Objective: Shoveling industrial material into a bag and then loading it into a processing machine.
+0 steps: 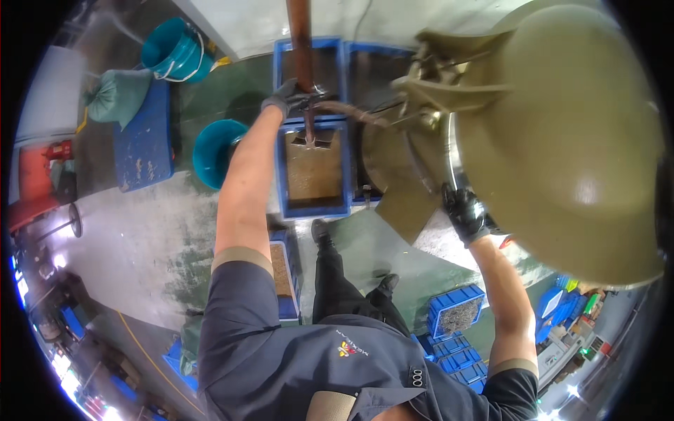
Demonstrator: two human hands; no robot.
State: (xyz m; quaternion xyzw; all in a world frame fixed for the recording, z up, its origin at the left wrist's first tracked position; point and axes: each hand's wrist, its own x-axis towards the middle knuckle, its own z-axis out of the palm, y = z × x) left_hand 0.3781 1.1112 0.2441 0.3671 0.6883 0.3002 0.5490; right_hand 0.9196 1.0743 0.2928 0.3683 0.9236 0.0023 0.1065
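My left hand [279, 100], in a grey glove, is closed around a reddish-brown pole [300, 45] at its narrower lower part. A dark, flat metal piece at the pole's lower end lies over a blue-rimmed bin [347, 196] of murky brown contents. On the right, my right hand [465, 214], in a wet-looking black glove, is wrapped round a shiny curved metal handle [453, 151]. That handle is next to a large olive-green rounded machine [583, 133]. A brown hose-like piece [351, 112] runs between the pole and the machine's frame.
Teal buckets [214, 158] stand left of the bin, with a blue board [144, 151] and a green sack [121, 95] farther left. Near my legs are a blue crate of brownish material [282, 270] and a blue crate of grey pieces [456, 312]. The floor [140, 252] looks wet.
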